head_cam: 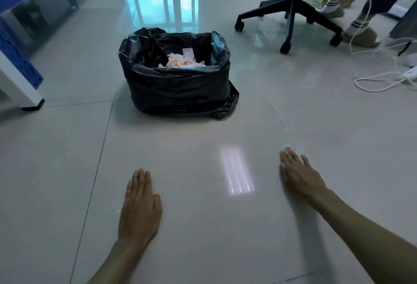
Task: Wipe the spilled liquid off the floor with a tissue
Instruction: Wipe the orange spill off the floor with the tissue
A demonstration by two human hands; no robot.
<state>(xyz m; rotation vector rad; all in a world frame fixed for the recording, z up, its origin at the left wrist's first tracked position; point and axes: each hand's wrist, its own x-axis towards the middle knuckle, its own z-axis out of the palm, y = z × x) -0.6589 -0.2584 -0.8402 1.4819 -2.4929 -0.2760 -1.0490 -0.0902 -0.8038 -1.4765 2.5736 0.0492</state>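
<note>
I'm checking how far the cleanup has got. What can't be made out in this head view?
- Tissue: only a blurred pale bit at the right hand's fingertips.
- Spill: no liquid distinguishable on the glossy floor.
- Bin contents: mostly hidden by the bag's rim.
- Left hand's palm: facing down, unseen.

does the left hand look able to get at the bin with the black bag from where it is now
Probably yes, but only by reaching forward. The left hand lies flat on the floor, well short of the bin. Only bare tile lies between them, so nothing blocks the way. The right hand is off to the side.
</note>
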